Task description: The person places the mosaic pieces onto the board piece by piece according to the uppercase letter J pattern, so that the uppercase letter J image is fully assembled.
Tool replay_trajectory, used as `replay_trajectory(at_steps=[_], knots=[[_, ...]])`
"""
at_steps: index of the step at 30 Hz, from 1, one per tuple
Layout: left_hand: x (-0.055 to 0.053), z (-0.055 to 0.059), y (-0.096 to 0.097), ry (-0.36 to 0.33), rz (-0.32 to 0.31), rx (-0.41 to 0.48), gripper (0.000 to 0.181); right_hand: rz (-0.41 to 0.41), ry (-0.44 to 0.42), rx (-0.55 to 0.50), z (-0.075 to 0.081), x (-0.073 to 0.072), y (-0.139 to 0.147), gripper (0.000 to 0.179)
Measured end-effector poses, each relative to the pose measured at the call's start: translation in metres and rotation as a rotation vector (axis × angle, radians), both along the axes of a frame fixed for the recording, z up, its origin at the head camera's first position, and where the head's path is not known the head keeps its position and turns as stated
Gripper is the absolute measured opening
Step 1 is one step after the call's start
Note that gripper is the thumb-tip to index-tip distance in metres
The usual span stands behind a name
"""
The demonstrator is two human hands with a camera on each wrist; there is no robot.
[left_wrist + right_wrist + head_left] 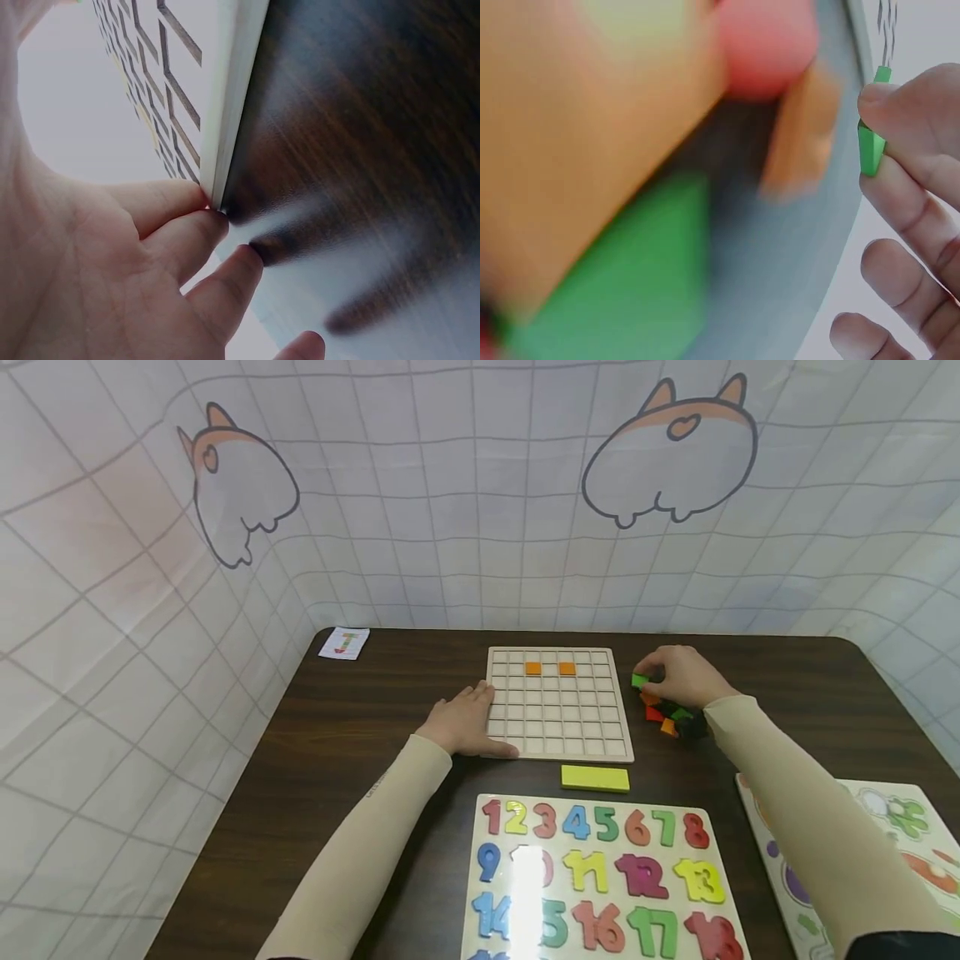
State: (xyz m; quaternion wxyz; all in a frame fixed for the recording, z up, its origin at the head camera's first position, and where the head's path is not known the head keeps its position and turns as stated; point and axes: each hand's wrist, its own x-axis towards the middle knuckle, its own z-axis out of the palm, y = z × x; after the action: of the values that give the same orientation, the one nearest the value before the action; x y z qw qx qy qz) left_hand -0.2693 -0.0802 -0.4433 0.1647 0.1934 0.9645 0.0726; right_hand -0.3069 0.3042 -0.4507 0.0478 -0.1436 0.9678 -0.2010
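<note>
A pale grid board (558,703) lies on the dark table, two orange square tiles (567,669) in its second row from the far edge. My left hand (468,722) rests along the board's left side, its thumb by the near left corner. In the left wrist view, fingertips (196,196) touch the board's rim (225,127). To the right of the board, my right hand (684,677) pinches a small green tile (871,142) between thumb and fingers. Beneath that hand is a pile of red, orange and green tiles (654,713), partly covered by it.
A yellow-green bar (595,778) lies just in front of the board. Nearer stands a number puzzle (600,843), with a vegetable puzzle (911,827) at the right partly under my right sleeve. A small picture card (345,643) sits at the far left corner.
</note>
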Motion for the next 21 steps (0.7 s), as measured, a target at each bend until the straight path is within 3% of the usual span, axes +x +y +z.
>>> replay_trajectory(at_steps=[12, 21], knots=[[0.002, 0.000, -0.001, 0.007, -0.006, 0.023, 0.122, 0.064, -0.004, -0.074, 0.000, -0.031, -0.076, 0.030], [0.001, -0.001, -0.003, -0.008, 0.003, 0.023, 0.123, 0.095, -0.037, -0.078, -0.002, -0.048, -0.106, 0.032]])
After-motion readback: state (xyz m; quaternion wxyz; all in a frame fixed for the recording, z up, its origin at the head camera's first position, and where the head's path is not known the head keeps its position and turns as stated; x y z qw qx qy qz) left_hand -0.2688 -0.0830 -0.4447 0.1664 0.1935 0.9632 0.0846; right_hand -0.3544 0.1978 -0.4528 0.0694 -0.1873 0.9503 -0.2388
